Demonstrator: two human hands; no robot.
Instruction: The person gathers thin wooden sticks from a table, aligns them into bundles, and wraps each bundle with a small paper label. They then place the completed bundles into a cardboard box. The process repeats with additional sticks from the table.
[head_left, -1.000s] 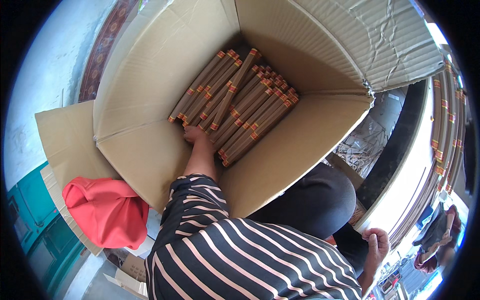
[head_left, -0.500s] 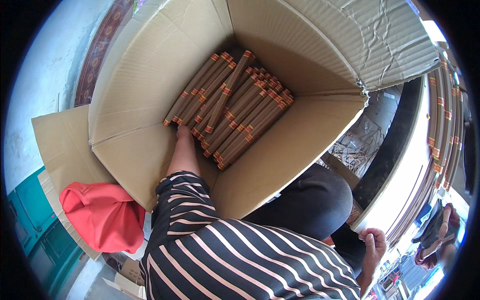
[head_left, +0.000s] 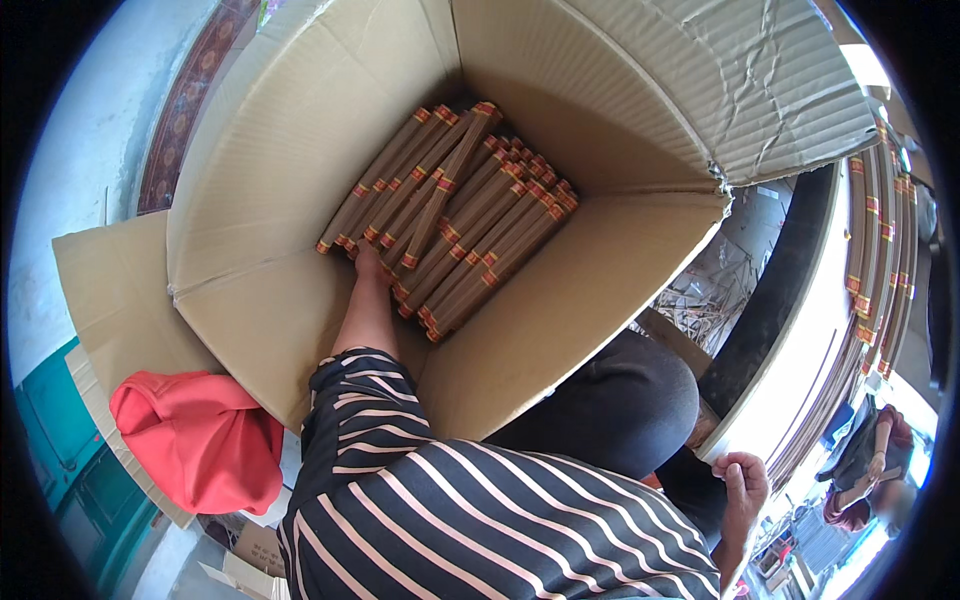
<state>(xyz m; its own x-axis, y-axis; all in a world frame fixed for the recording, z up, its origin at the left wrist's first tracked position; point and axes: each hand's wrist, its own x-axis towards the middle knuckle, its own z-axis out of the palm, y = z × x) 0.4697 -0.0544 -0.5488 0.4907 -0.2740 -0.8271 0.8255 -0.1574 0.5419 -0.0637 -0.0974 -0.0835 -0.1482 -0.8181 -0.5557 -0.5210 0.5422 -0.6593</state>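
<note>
Bundles of thin brown sticks, resembling incense point(head_left: 465, 215) with red and yellow bands, lie slanted side by side inside a deep cardboard box point(head_left: 600, 270). One bundle rests crosswise on top of the others. My left hand point(head_left: 368, 258) reaches down into the box and touches the near ends of the bundles on the left side. Its fingers are mostly hidden among them. My right hand point(head_left: 742, 482) is outside the box at the right, its fingers curled on the near corner of a white-edged table point(head_left: 790, 370).
More banded bundles point(head_left: 875, 250) lie on the table at the right. A red cloth point(head_left: 205, 440) hangs over a box flap at the left, near a green door point(head_left: 60, 430). Loose scraps point(head_left: 715, 290) lie beyond the box. Another person point(head_left: 870, 470) is at the far right.
The whole view has shifted slightly. Near my left hand, a bundle's near end sits a little farther into the box. My right hand stays on the table corner.
</note>
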